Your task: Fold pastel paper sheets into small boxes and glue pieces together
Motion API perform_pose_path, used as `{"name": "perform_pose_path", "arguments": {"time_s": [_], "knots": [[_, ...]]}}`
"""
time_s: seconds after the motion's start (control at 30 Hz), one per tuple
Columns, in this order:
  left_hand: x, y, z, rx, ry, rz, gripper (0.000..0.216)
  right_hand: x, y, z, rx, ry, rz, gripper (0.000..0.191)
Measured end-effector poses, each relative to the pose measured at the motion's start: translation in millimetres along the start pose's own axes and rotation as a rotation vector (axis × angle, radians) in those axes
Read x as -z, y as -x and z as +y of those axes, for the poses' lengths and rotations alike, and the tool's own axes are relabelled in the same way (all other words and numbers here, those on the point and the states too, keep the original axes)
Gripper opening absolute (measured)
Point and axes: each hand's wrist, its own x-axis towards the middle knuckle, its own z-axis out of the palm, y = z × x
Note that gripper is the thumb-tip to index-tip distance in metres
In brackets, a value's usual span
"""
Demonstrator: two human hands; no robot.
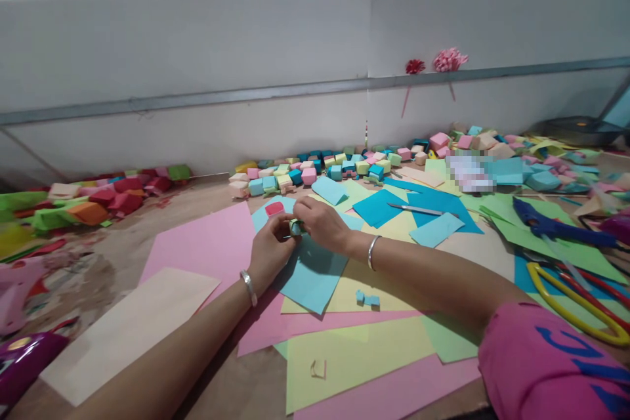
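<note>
Brown table (123, 246) under coloured paper sheets (344, 354), folded paper cubes (315, 170).

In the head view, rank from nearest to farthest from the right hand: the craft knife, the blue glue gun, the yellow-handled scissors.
From the right hand:
1. Craft knife, just right, on blue paper.
2. Blue glue gun, farther right, on green paper.
3. Yellow-handled scissors, far right, near edge.

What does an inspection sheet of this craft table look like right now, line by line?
Surface: table covered in coloured paper sheets.
Job's things: small folded paper piece pinched between both hands.
Clutter: folded paper cubes along the wall, glue gun, yellow scissors, craft knife.
Hands: left hand and right hand meet on the piece; bracelets on both wrists.
Cables: nothing seen.
Surroundings: grey wall, paper flowers on the ledge.
</note>
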Motion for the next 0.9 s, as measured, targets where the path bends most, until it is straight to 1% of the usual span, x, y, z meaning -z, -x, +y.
{"name": "perform_pose_path", "arguments": {"time_s": [0.1, 0.27, 0.4, 0.57, 0.73, 0.9], "knots": [[-0.3, 0.6, 4.2, 0.022, 0.020, 0.011, 0.041, -2.3, -0.1, 1.9, 0.004, 0.000, 0.022, 0.021], [0.1, 0.7, 6.8, 0.055, 0.065, 0.030, 0.037, -3.2, 0.8, 2.9, 0.056, -0.003, 0.094, 0.026], [1.1, -0.3, 1.3, 0.075, 0.100, 0.030, 0.039, 2.2, 0.0, 0.7, 0.080, 0.029, 0.059, 0.026], [0.8, -0.8, -2.2, 0.097, 0.123, 0.025, 0.045, 7.5, -4.0, -0.3, 0.067, 0.038, -0.010, 0.015], [0.8, -0.7, -1.1, 0.103, 0.126, 0.025, 0.044, -0.2, -3.7, 6.6, 0.052, -0.014, -0.025, 0.019], [1.7, -2.2, -4.6, 0.084, 0.103, -0.003, 0.042, -9.7, 0.2, 10.4, -0.018, -0.112, 0.002, 0.023]]}}
